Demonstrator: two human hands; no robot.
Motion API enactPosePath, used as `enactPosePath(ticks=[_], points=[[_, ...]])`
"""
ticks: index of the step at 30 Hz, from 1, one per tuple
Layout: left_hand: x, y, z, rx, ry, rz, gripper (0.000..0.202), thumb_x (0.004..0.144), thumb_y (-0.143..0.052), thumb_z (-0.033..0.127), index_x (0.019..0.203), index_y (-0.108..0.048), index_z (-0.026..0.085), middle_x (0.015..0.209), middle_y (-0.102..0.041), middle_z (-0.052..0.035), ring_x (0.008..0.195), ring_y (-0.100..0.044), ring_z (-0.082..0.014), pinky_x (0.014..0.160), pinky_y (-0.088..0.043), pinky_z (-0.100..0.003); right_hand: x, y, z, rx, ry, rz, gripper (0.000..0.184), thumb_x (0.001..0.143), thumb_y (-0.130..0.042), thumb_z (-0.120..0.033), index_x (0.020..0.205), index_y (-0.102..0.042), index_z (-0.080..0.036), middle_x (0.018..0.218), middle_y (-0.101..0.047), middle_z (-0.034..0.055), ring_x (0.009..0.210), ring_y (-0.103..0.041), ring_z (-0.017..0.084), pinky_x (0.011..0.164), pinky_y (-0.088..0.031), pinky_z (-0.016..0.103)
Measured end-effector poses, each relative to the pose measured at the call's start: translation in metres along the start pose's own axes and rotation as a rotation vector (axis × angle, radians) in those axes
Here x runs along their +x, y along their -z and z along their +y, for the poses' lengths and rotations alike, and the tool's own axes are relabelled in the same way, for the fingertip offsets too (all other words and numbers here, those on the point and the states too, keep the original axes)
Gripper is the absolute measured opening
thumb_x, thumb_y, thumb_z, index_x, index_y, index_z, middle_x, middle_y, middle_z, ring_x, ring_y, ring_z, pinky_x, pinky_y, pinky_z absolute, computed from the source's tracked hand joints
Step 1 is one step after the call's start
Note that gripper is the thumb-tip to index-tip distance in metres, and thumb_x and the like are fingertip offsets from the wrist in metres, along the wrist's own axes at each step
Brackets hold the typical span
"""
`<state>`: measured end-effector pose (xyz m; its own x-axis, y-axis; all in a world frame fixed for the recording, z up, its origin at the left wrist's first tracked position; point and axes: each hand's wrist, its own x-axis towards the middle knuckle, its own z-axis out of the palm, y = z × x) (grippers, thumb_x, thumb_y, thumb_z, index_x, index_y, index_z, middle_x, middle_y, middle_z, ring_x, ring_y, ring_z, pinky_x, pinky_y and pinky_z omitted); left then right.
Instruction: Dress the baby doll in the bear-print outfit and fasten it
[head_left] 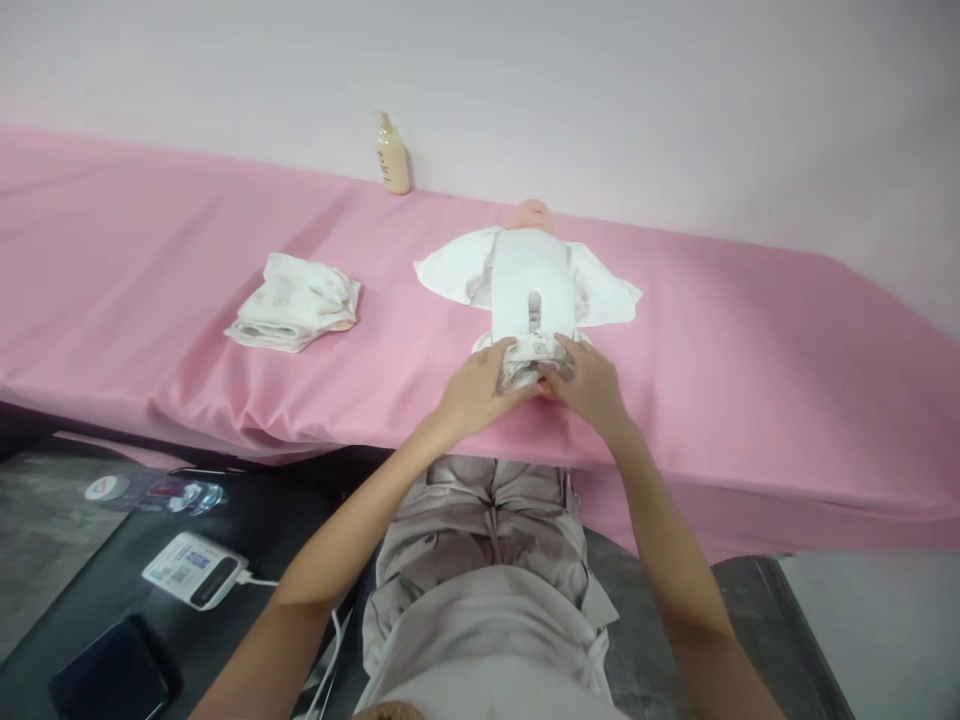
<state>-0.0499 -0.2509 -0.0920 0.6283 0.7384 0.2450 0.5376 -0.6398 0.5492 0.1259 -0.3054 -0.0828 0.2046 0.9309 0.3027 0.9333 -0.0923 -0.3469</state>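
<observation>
One left hand [474, 388] and one right hand [594, 385] pinch a doll's [533, 214] white wrap [525, 268] on pink cloth [750, 350], pale wall [675, 100] behind.

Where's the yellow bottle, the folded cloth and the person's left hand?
Yellow bottle [394, 163]: head view, on its body.
Folded cloth [292, 300]: head view, near its middle.
Left hand [474, 388]: head view, on its back.

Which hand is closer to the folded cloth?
Left. The left hand is right of the folded cloth, not touching it; the right hand is further right, past the left hand.
</observation>
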Motion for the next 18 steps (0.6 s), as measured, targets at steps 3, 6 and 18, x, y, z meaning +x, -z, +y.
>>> enactPosePath(ticks=[3,6,18], points=[[-0.011,-0.016,0.001,0.086,0.012,0.095,0.088,0.074,-0.057,0.060,0.142,-0.023,0.015,0.126,-0.047,-0.0186,0.115,-0.048,-0.0342,0.089,-0.045,-0.044,-0.024,0.004,-0.005,0.165,-0.003,-0.038,0.072,0.082,-0.050,-0.053,0.141,-0.032,-0.017,0.132,-0.049,0.0133,0.118,-0.048,0.028,0.092,-0.043,0.038],[-0.015,-0.030,0.000,0.136,0.028,0.184,0.079,0.081,-0.055,0.049,0.141,-0.024,0.009,0.122,-0.050,-0.0205,0.113,-0.049,-0.0328,0.089,-0.045,-0.043,-0.041,-0.011,-0.009,0.206,-0.089,0.101,0.077,0.079,-0.057,-0.047,0.143,-0.026,-0.018,0.134,-0.046,0.0137,0.122,-0.045,0.028,0.095,-0.042,0.041],[-0.032,-0.040,-0.004,0.115,0.061,0.498,0.035,0.078,-0.059,0.025,0.112,-0.062,0.023,0.087,-0.070,-0.0036,0.074,-0.065,-0.0182,0.061,-0.045,-0.025,-0.060,-0.052,-0.025,-0.035,0.000,0.696,0.019,0.077,-0.048,-0.011,0.088,-0.061,-0.018,0.065,-0.066,0.0019,0.056,-0.061,0.016,0.070,-0.045,0.032]])
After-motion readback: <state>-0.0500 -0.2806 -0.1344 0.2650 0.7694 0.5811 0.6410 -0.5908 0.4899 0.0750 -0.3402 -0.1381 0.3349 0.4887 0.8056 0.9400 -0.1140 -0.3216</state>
